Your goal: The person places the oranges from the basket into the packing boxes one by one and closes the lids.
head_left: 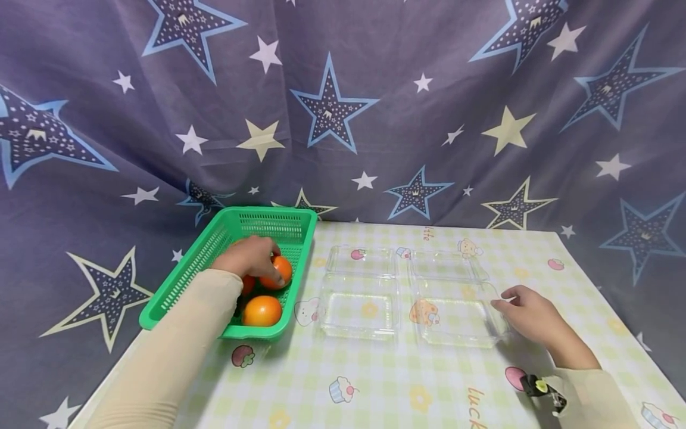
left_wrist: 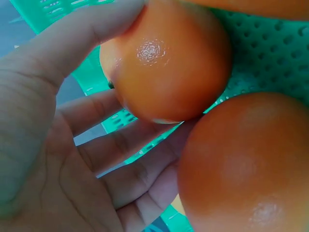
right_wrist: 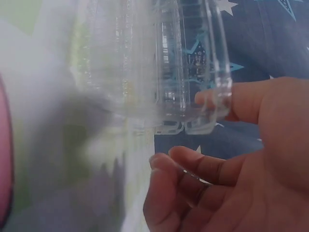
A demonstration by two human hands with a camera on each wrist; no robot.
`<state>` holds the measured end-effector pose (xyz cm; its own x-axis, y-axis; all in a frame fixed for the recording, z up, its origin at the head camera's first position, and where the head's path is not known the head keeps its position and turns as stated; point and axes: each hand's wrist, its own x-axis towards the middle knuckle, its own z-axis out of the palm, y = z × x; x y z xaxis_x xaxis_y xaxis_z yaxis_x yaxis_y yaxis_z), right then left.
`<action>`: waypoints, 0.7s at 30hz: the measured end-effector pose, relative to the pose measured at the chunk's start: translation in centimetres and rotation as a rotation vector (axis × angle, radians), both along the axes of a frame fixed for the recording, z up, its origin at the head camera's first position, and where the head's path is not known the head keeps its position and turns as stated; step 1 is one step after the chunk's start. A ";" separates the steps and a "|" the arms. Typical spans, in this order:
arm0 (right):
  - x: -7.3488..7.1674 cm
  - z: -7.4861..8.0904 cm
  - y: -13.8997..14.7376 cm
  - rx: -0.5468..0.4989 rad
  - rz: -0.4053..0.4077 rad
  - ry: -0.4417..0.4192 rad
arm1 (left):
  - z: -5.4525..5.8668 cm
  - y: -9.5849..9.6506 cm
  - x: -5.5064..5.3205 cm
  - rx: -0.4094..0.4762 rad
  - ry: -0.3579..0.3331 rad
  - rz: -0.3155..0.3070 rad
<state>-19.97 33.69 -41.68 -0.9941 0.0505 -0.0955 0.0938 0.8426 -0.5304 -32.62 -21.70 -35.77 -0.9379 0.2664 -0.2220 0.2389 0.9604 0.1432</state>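
Note:
My left hand (head_left: 250, 257) reaches into a green plastic basket (head_left: 306, 250) and grips an orange (head_left: 280, 271) between thumb and fingers. In the left wrist view the thumb lies along the top of that orange (left_wrist: 169, 58), with the fingers below it. Another orange (head_left: 262, 311) sits at the basket's near end, and one more is partly covered by the hand. At the right side, my right hand (head_left: 533, 316) touches the rim of a clear plastic clamshell box (head_left: 455, 342) with its thumb. Its other fingers (right_wrist: 161, 183) are loosely bent below the rim, apart from it.
A second clear clamshell box (head_left: 360, 333), lid folded back, stands between the basket and the first box. Both rest on a table with a checked cloth (head_left: 386, 393). A star-patterned curtain (head_left: 343, 173) hangs right behind the table.

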 end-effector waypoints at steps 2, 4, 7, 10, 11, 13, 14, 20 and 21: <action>0.1 -0.3 0.1 -0.016 -0.016 -0.011 | -0.1 0.0 -0.1 0.006 0.000 0.006; 0.2 -0.7 0.2 -0.044 -0.027 -0.022 | -0.2 0.0 -0.1 0.010 -0.008 0.013; 0.4 -1.1 0.1 -0.087 -0.039 -0.027 | -0.3 -0.1 -0.1 0.012 -0.010 0.022; 0.5 -1.4 0.1 -0.110 -0.040 -0.034 | -0.4 -0.1 -0.1 0.013 -0.007 0.030; 0.5 -1.5 0.0 -0.113 -0.040 -0.038 | -0.4 -0.2 -0.1 0.012 -0.004 0.033; 0.5 -1.7 0.0 -0.121 -0.043 -0.044 | -0.4 -0.2 -0.2 0.011 -0.001 0.037; 0.5 -1.8 0.0 -0.125 -0.046 -0.045 | -0.5 -0.2 -0.2 0.010 -0.001 0.037; 0.5 -2.2 0.1 -0.211 -0.077 -0.035 | -0.8 -0.4 -0.4 0.012 0.007 0.034; 0.4 -2.3 0.1 -0.230 -0.081 -0.039 | -0.8 -0.5 -0.5 0.013 0.009 0.035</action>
<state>-19.53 33.82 -43.95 -0.9831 0.1021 -0.1518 0.1799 0.6893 -0.7017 -33.09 -22.17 -36.61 -0.9485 0.2365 -0.2106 0.2069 0.9663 0.1533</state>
